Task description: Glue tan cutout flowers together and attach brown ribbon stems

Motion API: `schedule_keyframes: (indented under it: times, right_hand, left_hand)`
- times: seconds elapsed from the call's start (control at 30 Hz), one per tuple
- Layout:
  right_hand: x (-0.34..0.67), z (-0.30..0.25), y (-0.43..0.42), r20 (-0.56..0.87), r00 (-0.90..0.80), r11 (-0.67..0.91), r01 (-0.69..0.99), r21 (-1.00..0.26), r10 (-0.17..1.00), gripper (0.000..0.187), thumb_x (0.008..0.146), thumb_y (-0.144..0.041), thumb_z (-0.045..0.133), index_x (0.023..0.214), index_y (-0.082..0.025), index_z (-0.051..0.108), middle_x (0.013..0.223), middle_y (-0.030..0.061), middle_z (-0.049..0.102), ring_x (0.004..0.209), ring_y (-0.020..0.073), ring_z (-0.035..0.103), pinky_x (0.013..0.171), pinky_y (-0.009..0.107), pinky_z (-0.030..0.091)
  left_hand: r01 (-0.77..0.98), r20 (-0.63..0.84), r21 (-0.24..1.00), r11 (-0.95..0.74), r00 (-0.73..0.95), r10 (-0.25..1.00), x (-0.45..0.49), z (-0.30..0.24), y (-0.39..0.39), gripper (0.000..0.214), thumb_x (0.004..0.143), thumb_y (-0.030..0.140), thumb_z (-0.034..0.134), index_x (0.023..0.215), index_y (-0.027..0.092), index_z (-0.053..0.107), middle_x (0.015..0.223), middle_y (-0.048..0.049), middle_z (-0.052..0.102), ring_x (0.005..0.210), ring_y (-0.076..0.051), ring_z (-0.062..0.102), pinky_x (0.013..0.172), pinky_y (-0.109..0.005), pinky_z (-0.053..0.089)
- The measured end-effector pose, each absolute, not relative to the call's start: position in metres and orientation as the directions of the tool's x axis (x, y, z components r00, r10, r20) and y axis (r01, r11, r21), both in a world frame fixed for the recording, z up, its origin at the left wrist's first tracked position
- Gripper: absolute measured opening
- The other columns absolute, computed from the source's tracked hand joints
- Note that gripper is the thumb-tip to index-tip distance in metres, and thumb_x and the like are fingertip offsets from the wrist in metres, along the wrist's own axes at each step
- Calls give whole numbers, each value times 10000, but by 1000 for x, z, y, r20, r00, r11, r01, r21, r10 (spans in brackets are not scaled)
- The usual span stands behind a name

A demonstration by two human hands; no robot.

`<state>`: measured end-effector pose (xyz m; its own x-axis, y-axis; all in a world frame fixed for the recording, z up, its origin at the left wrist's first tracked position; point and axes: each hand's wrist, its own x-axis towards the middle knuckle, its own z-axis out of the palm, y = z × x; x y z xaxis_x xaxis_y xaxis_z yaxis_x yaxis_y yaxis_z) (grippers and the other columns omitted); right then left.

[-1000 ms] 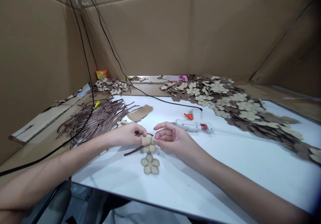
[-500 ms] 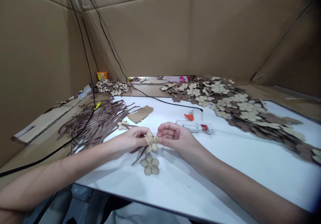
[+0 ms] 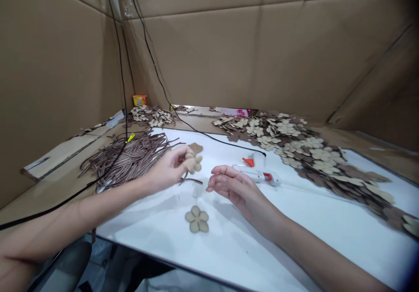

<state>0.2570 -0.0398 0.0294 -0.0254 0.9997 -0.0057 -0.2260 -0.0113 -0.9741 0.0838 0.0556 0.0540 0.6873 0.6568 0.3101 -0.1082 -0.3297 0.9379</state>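
My left hand [image 3: 170, 168] is closed on a tan cut-out flower [image 3: 194, 162] with a brown strip hanging from it, lifted a little above the white table [image 3: 294, 222]. To its right, my right hand [image 3: 229, 185] hovers just over the table with fingers loosely curled and apart, holding nothing. Another tan flower [image 3: 197, 218] lies flat on the table below both hands. A white glue gun [image 3: 258, 175] with an orange trigger lies just beyond my right hand.
A bundle of brown strips [image 3: 131, 156] lies at the left. Heaps of tan and brown flowers [image 3: 304, 148] run along the back and right, with a smaller heap [image 3: 152, 115] at back left. Black cables [image 3: 183, 124] cross the table. Cardboard walls surround everything.
My right hand has let go of the flower and drawn back to the right. My left hand has lifted the flower and strip up and away from the table.
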Motion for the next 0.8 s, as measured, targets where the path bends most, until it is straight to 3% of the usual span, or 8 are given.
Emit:
schedule_keyframes:
  times: [0.13, 0.27, 0.37, 0.47, 0.57, 0.8]
  right_hand:
    - [253, 30, -42, -42, -59, -48, -102, -994, 997, 150, 809, -293, 561, 916, -188, 560, 832, 30, 638, 851, 171, 596, 816, 310, 410]
    - [247, 39, -41, 36, -58, 51, 274, -960, 998, 116, 845, -284, 479, 874, -205, 558, 864, 31, 623, 872, 188, 578, 782, 322, 421]
    - [242, 49, -32, 99, -162, 177, 594, -785, 982, 143, 850, -219, 432, 888, -226, 569, 934, 34, 611, 916, 198, 572, 824, 357, 426]
    - [234, 52, -12, 176, -294, 342, 800, -493, 940, 199, 810, -140, 456, 932, -224, 589, 1070, 75, 565, 990, 227, 552, 857, 401, 428]
    - [226, 50, 10, 233, -388, 445, 845, -298, 892, 242, 791, -87, 455, 952, -189, 604, 1134, 125, 524, 984, 242, 561, 819, 403, 460]
    - [223, 72, 15, 484, -437, 603, 753, -263, 758, 232, 844, -121, 440, 954, -227, 614, 938, 60, 656, 844, 181, 622, 742, 307, 486]
  left_hand:
    - [-165, 450, 891, -423, 449, 772, 72, 64, 96, 301, 718, 383, 686, 694, 163, 483, 642, 32, 532, 595, -91, 511, 556, -194, 389]
    - [-209, 474, 879, -429, 294, 830, 60, 62, 130, 286, 732, 334, 672, 644, 170, 455, 580, 44, 522, 512, -70, 461, 488, -179, 345]
    - [-220, 434, 896, -386, 245, 867, 57, 53, 144, 291, 735, 316, 658, 620, 179, 428, 525, 52, 501, 434, -64, 419, 422, -181, 295]
    - [-225, 392, 912, -343, 235, 889, 58, 43, 149, 276, 739, 304, 648, 620, 175, 434, 528, 50, 510, 414, -56, 398, 409, -179, 272]
    - [-225, 367, 922, -316, 241, 898, 60, 37, 146, 248, 733, 278, 655, 629, 163, 462, 539, 57, 504, 427, -49, 385, 425, -176, 273]
    - [-270, 299, 938, -217, 314, 901, 63, 33, 135, 246, 728, 245, 675, 617, 149, 478, 553, 65, 498, 473, -48, 398, 454, -168, 283]
